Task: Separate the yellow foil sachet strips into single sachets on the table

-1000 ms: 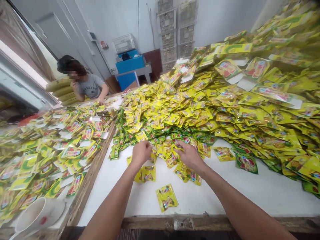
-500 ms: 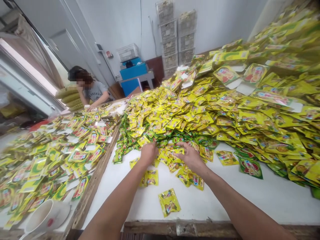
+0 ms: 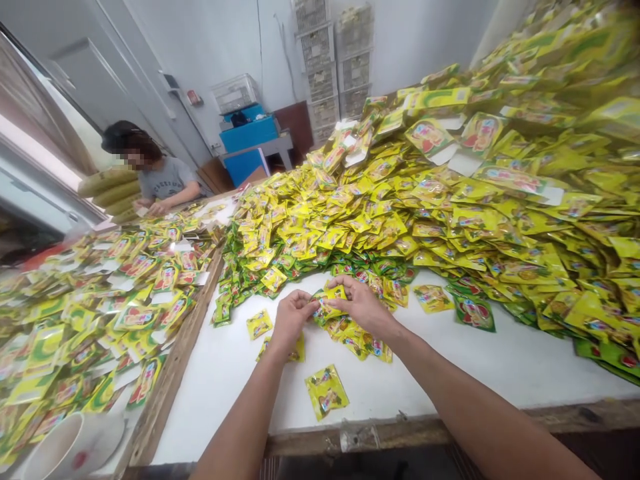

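Above the white tabletop (image 3: 410,373), my left hand (image 3: 290,317) and my right hand (image 3: 365,308) face each other. A small, shiny yellow sachet (image 3: 330,298) with some green on it is between their fingertips. My left thumb and fingers pinch its left side, while my right thumb and fingers close on its right side. Fingers partly cover it, so I cannot tell whether it is one sachet or more. Several loose yellow sachets (image 3: 357,340) lie under my right hand. One yellow double sachet (image 3: 327,391) rests flat nearer the front edge.
A tall heap of yellow and green sachets (image 3: 450,227) fills the back and right. Past a wooden strip (image 3: 183,360) on the left lie many fruit-printed packets (image 3: 135,317) and a white mug (image 3: 70,447). A co-worker (image 3: 167,180) sits at the far left.
My hands have come closer together and now hold a sachet between them. The view has shifted a little to the right. The co-worker's hands have come together.
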Demonstrator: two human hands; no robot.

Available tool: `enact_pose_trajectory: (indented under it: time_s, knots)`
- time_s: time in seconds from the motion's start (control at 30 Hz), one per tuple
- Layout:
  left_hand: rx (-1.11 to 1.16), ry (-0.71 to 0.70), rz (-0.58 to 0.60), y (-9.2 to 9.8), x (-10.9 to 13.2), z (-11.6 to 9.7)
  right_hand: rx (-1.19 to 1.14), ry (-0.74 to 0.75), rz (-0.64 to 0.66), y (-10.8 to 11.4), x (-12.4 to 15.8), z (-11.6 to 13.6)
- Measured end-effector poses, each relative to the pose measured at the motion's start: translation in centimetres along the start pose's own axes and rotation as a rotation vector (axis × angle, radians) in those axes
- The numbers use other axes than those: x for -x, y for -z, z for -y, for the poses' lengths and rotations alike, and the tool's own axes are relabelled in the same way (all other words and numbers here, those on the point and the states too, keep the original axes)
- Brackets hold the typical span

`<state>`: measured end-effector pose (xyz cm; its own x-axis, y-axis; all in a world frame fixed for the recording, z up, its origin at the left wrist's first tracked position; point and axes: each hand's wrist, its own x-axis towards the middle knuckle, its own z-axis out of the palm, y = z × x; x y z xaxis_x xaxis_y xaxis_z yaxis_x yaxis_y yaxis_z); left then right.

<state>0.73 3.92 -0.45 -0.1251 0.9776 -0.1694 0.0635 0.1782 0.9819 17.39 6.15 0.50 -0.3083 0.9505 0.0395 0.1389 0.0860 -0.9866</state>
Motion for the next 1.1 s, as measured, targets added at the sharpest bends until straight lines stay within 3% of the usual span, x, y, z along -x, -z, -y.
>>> enact_pose_trajectory:
  time_s: [0.23, 0.57, 0.63, 0.7, 0.77, 0.8, 0.9, 0.97, 1.1]
  knots:
    - [0.2, 0.016, 0.101, -0.8, 0.7, 0.3, 0.264, 0.044, -0.057, -0.2, 0.2, -0.7]
    - [0.282, 0.019, 0.075, -1.0, 0.3, -1.0, -0.025, 0.075, -0.119, -0.3, -0.6, -2.4]
    - [0.216, 0.028, 0.13, -0.3, 0.0, -1.5, 0.028, 0.028, -0.068, -0.1, -0.4, -2.4]
    - [0.117, 0.083, 0.27, 0.8, -0.7, -2.2, 0.102, -0.051, -0.046, 0.0, -0.3, -2.4]
    - [0.019, 0.147, 0.412, 2.3, -1.8, -3.2, 0.148, -0.079, -0.087, 0.1, -0.2, -2.5]
    - [-0.032, 0.159, 0.429, 3.1, -2.5, -3.7, 0.162, -0.071, -0.116, 0.1, -0.2, -2.6]
    - [-0.217, 0.076, 0.266, 4.8, -5.5, -6.0, 0.19, -0.064, -0.216, -0.2, 0.1, -2.5]
    - [-0.389, -0.022, 0.144, 4.9, -8.0, -8.1, 0.21, -0.085, -0.259, -0.5, 0.2, -2.3]
    - [-0.857, -0.325, -0.054, 2.1, -13.3, -14.2, 0.291, -0.092, -0.236, -0.7, 0.1, -2.2]
